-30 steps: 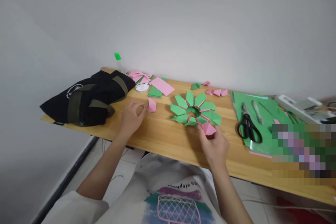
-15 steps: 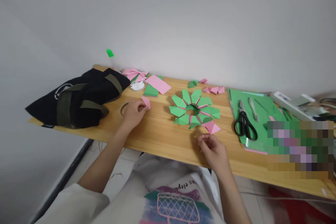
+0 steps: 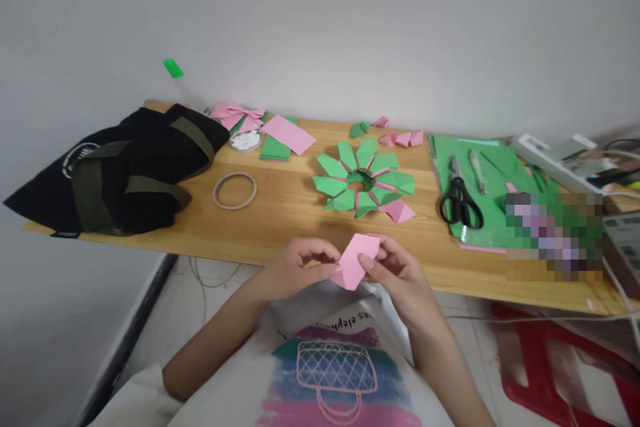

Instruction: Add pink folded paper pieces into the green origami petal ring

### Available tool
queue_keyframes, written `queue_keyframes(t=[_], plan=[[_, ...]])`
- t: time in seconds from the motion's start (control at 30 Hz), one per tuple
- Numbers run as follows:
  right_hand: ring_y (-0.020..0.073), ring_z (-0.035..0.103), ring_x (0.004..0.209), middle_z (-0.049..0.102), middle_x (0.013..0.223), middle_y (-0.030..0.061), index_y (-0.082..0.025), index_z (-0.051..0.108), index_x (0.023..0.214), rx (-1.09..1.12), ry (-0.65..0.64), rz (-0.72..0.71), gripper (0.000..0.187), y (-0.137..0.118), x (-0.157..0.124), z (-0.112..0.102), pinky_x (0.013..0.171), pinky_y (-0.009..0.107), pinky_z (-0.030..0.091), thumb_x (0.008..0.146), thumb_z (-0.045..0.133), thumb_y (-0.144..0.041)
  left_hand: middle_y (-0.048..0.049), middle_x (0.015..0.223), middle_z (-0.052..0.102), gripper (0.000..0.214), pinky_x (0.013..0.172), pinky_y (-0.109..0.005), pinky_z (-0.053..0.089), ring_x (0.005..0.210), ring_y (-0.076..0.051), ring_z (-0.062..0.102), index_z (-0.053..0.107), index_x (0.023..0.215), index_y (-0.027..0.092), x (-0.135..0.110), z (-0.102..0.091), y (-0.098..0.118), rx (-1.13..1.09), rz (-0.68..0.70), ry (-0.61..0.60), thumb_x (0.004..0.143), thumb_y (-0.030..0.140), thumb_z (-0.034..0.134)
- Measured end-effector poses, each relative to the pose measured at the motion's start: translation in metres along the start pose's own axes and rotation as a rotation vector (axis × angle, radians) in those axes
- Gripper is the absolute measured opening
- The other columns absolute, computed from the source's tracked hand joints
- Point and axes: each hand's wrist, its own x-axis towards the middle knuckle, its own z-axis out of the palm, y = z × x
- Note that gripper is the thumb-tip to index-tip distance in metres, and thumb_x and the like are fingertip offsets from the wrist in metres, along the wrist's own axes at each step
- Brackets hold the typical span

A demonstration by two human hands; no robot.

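Note:
A folded piece of pink paper is held between both hands near the table's front edge. My left hand pinches its lower left corner, and my right hand grips its right side with the thumb on top. Just beyond them lies a ring of folded green and pink paper, shaped like an open flower. One pink folded piece sticks out at its lower right. To the left, a roll of tape lies flat on the wooden table.
A black bag covers the table's left end. Pink paper sheets and small folded pieces lie along the wall. On the right, black-handled scissors and a cutter rest on green paper.
My left hand has brought the pink paper from beside the tape roll to the front edge, uncovering the roll. My right hand has moved in and taken hold of it. The view has shifted.

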Motion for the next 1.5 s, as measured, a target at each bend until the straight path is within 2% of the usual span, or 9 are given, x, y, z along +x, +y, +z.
queue_keyframes(t=[0.23, 0.4, 0.6, 0.8, 0.9, 1.0, 1.1, 1.3, 1.5], plan=[[0.0095, 0.058, 0.05, 0.067, 0.059, -0.0012, -0.019, 0.065, 0.071, 0.04, -0.004, 0.038, 0.025, 0.006, -0.004, -0.007, 0.052, 0.021, 0.049, 0.074, 0.075, -0.041, -0.0017, 0.072, 0.069, 0.023, 0.061, -0.022, 0.048, 0.064, -0.011, 0.06, 0.069, 0.078, 0.015, 0.0, 0.004, -0.004, -0.211, -0.123, 0.099, 0.072, 0.037, 0.074], [0.0098, 0.059, 0.049, 0.07, 0.06, 0.001, -0.018, 0.067, 0.07, 0.063, -0.012, 0.061, 0.025, 0.006, -0.004, -0.004, 0.051, 0.021, 0.048, 0.073, 0.076, -0.041, -0.0018, 0.071, 0.068, 0.025, 0.06, -0.023, 0.048, 0.063, -0.012, 0.06, 0.068, 0.077, 0.016, 0.0, 0.006, -0.005, -0.242, -0.12, 0.119, 0.073, 0.039, 0.074], [0.0098, 0.058, 0.046, 0.07, 0.059, 0.0013, -0.018, 0.067, 0.067, 0.094, -0.017, 0.089, 0.026, 0.005, -0.003, -0.002, 0.049, 0.022, 0.046, 0.074, 0.075, -0.042, 0.0003, 0.07, 0.067, 0.017, 0.062, -0.023, 0.047, 0.063, -0.01, 0.059, 0.067, 0.078, 0.015, 0.003, 0.009, -0.005, -0.251, -0.09, 0.109, 0.073, 0.029, 0.074], [0.0103, 0.057, 0.046, 0.066, 0.054, 0.0012, -0.018, 0.066, 0.061, 0.144, 0.028, 0.086, 0.037, 0.008, -0.003, 0.0, 0.05, 0.023, 0.045, 0.079, 0.067, -0.05, 0.0008, 0.066, 0.066, 0.018, 0.06, -0.021, 0.046, 0.061, -0.009, 0.059, 0.066, 0.074, 0.014, 0.003, 0.011, -0.003, -0.303, -0.156, 0.097, 0.069, 0.028, 0.076], [0.0099, 0.056, 0.045, 0.063, 0.052, -0.0009, -0.019, 0.067, 0.066, 0.173, 0.073, 0.077, 0.032, 0.009, -0.002, 0.0, 0.048, 0.022, 0.044, 0.077, 0.07, -0.049, 0.0012, 0.066, 0.067, 0.017, 0.059, -0.02, 0.046, 0.06, -0.009, 0.059, 0.066, 0.074, 0.014, 0.002, 0.013, -0.002, -0.321, -0.181, 0.091, 0.068, 0.026, 0.077], [0.009, 0.054, 0.047, 0.063, 0.057, -0.0033, -0.022, 0.071, 0.083, 0.196, 0.12, 0.065, 0.026, 0.009, -0.001, -0.001, 0.047, 0.021, 0.043, 0.072, 0.076, -0.045, 0.001, 0.069, 0.068, 0.017, 0.059, -0.019, 0.047, 0.061, -0.009, 0.061, 0.068, 0.077, 0.015, 0.001, 0.014, -0.001, -0.346, -0.187, 0.09, 0.066, 0.023, 0.078], [0.0077, 0.055, 0.055, 0.066, 0.067, -0.0041, -0.025, 0.071, 0.095, 0.211, 0.139, 0.039, 0.031, 0.008, -0.002, -0.002, 0.051, 0.019, 0.044, 0.068, 0.081, -0.037, 0.0015, 0.071, 0.069, 0.019, 0.057, -0.018, 0.047, 0.06, -0.008, 0.06, 0.07, 0.082, 0.016, 0.0, 0.014, -0.001, -0.359, -0.188, 0.099, 0.065, 0.02, 0.079], [0.008, 0.056, 0.062, 0.065, 0.073, -0.0027, -0.026, 0.071, 0.098, 0.134, -0.05, 0.057, 0.027, 0.008, -0.006, -0.005, 0.057, 0.02, 0.046, 0.072, 0.079, -0.028, 0.0005, 0.072, 0.071, 0.023, 0.057, -0.019, 0.048, 0.06, -0.009, 0.062, 0.069, 0.085, 0.016, 0.0, 0.011, 0.001, -0.353, -0.174, 0.173, 0.065, 0.02, 0.08], [0.0072, 0.055, 0.06, 0.067, 0.078, -0.0025, -0.027, 0.071, 0.094, 0.147, 0.014, 0.019, 0.026, 0.011, -0.005, -0.003, 0.056, 0.02, 0.046, 0.07, 0.081, -0.026, 0.0009, 0.075, 0.07, 0.029, 0.058, -0.018, 0.049, 0.065, -0.009, 0.063, 0.069, 0.088, 0.017, 0.0, 0.012, -0.001, -0.404, -0.137, 0.19, 0.062, 0.019, 0.082]])
